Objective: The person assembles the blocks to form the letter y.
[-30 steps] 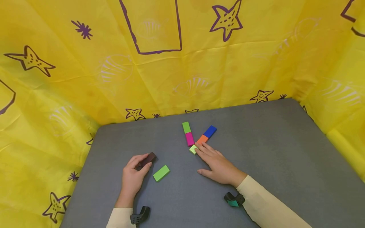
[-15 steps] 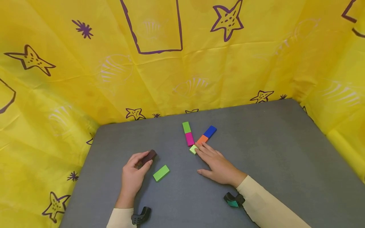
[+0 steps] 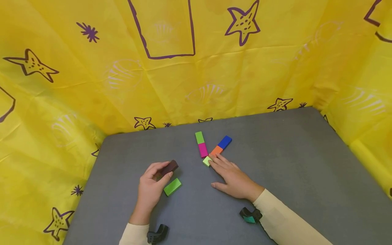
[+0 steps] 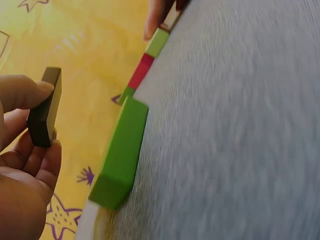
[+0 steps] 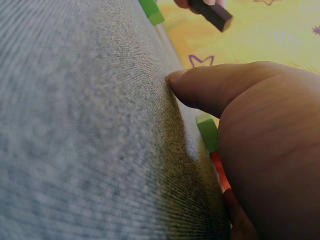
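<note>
My left hand (image 3: 150, 187) pinches a dark brown block (image 3: 170, 167) between thumb and fingers. In the left wrist view that block (image 4: 46, 107) is held up off the table. A loose green block (image 3: 173, 187) lies on the table just beside the left thumb. My right hand (image 3: 235, 179) lies palm down with its fingers stretched out. Its fingertips rest at a pale green block (image 3: 206, 161) and an orange block (image 3: 216, 150), partly covering both. Beyond the orange one, a blue block (image 3: 225, 142) continues the same slanted line.
A magenta block (image 3: 203, 150) and another green block (image 3: 199, 137) form a second line, its near end by the pale green block. All lie on a dark grey table (image 3: 275, 153). Yellow patterned cloth (image 3: 171, 85) hangs behind and at both sides.
My left hand has moved right with the brown block, from the left of the loose green block to just above it. The right hand and the other blocks stay put.
</note>
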Demonstrator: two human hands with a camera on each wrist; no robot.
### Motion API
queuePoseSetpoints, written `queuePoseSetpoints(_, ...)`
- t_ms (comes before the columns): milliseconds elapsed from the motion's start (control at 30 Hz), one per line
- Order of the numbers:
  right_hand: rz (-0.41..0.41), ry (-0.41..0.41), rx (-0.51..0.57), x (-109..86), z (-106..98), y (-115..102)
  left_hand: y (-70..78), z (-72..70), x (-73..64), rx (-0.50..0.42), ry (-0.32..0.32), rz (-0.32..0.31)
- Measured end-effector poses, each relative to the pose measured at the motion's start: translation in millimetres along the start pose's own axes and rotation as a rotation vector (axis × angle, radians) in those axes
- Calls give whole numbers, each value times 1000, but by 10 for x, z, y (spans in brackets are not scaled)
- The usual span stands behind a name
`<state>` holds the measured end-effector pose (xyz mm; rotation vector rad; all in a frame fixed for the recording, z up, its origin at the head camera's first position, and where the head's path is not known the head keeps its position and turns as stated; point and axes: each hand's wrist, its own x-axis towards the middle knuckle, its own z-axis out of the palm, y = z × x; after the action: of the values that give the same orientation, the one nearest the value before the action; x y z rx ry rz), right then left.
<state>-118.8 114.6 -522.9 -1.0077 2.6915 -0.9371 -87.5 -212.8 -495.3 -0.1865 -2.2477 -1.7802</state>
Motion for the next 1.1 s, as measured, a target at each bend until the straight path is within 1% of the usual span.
queuePoseSetpoints(133,-5,4,-6,1,7,4,26,79,12,-52,-38,13)
queuePoseSetpoints(333,-17,17,-17,-1,21,10,78,227,36,-93,-58,-10)
queuePoseSetpoints(400,-18,23,-18,-1,23,9,88,291,45,-95,-67,-17)
queuePoseSetpoints(533,-19,30,-13,2,22,4,99,431,63,-62,-86,-17)
queuePoseSetpoints(667,-23,39,-12,4,23,7,80,556,79,3,-95,-13)
queuePoseSetpoints(800,-30,44,-13,5,26,13,53,646,79,95,-93,-1)
queuePoseSetpoints(867,-32,44,-13,7,27,14,41,680,77,163,-94,31)
queuePoseSetpoints(1000,-30,47,-15,7,33,16,8,747,78,319,-103,120)
queuePoseSetpoints(1100,-30,47,-18,8,34,11,-10,790,83,395,-111,162)
